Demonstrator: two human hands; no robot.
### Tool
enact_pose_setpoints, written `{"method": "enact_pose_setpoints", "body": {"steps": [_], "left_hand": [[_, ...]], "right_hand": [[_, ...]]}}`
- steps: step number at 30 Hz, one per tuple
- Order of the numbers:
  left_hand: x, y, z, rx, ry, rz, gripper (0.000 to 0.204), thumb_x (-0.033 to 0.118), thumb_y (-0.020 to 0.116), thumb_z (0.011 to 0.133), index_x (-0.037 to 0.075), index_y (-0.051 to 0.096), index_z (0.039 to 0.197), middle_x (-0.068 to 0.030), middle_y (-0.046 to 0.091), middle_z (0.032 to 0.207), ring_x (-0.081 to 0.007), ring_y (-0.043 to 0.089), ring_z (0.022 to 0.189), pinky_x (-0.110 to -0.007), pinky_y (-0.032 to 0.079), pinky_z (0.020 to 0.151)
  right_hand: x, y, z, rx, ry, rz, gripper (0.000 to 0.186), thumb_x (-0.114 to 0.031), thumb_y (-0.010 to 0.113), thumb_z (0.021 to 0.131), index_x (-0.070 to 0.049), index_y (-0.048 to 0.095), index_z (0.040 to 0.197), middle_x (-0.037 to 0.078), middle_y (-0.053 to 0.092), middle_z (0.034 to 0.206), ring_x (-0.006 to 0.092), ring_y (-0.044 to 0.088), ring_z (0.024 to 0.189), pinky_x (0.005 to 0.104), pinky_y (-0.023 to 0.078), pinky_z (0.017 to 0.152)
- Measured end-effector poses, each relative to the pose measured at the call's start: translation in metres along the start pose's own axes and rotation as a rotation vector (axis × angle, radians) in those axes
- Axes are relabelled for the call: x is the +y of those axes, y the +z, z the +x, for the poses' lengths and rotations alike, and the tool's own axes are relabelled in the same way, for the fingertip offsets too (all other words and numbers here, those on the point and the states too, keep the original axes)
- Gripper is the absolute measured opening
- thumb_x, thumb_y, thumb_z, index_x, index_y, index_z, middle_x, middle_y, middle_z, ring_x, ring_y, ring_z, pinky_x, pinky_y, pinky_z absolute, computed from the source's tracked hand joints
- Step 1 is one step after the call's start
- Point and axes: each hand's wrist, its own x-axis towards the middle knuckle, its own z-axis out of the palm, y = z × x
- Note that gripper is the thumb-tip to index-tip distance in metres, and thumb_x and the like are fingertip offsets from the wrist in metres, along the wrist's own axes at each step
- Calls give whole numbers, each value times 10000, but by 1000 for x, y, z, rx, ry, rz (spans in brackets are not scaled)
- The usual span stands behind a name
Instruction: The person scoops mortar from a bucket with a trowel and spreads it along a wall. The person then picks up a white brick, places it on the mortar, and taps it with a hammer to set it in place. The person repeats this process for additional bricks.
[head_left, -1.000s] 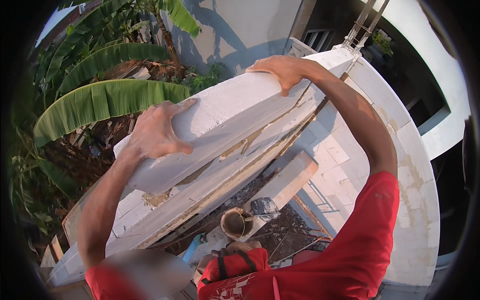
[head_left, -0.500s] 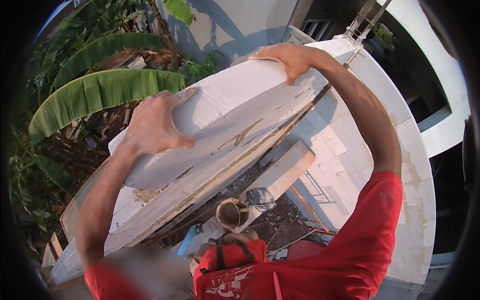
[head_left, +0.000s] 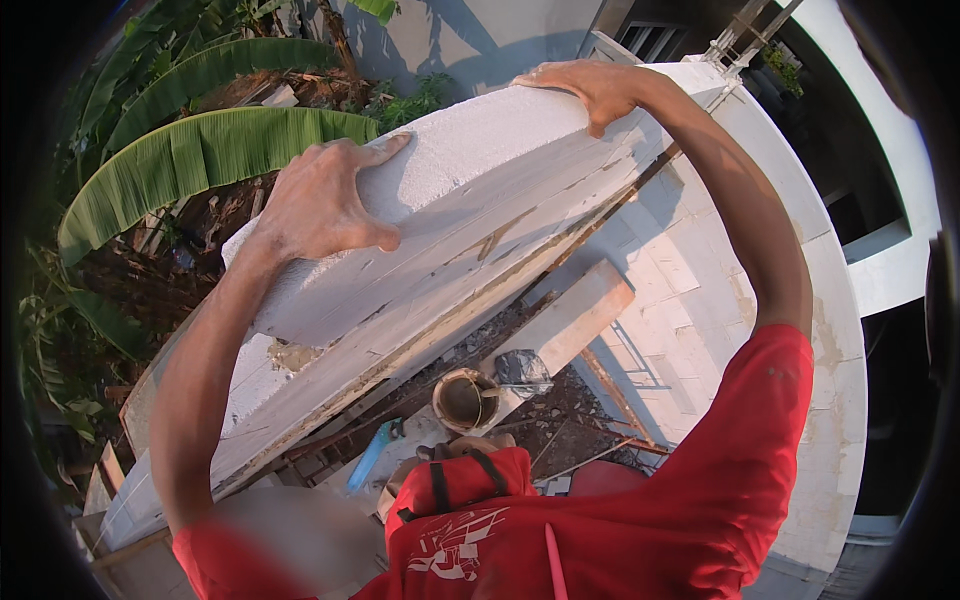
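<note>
A long, rough, chalky white block [head_left: 470, 190] rests tilted atop the white masonry wall [head_left: 700, 290], gripped at its ends by both hands, left hand [head_left: 325, 205] and right hand [head_left: 585, 85] with fingers spread wide.

Red short-sleeved shirt [head_left: 700, 500], white print, bare forearms

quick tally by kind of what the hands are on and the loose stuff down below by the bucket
hands on block: 2, left hand, right hand
white block: 1
bucket: 1
blue tool: 1
plank: 1
total: 6
</note>
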Motion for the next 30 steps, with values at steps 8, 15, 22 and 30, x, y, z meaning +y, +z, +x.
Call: {"method": "enact_pose_setpoints", "body": {"steps": [8,15,22,30], "left_hand": [[-4,3,-4,-149,-44,44,1041,440,808,518,91,580,1471,-236,701,1113,-355,662,1033,-439,499,973],[21,4,-175,528,180,-297,616,250,854,727,96,699,1303,-104,705,1238,-337,678,1114,-494,537,973],[-51,130,-257,462,-551,-98,971,481,947,597,60,597,1399,-139,616,1366,-370,475,1351,-493,423,1142],[-81,145,-199,234,-503,34,1416,611,948,504,120,248,1634,-132,488,1545,-369,234,1529,-520,215,1270]], "right_hand": [[-5,0,6,-24,168,52,1396,-139,800,285,-271,356,1602,90,439,1608,340,375,1498,516,242,1290],[-16,-1,-2,66,67,66,1279,-74,718,350,-186,381,1579,112,494,1542,346,424,1450,472,282,1278],[-4,6,2,67,57,14,1280,-87,724,350,-125,371,1579,110,469,1569,341,383,1484,456,228,1297],[-4,6,2,73,23,86,1269,-88,734,369,-101,362,1583,143,450,1581,350,377,1491,435,249,1273]]}}
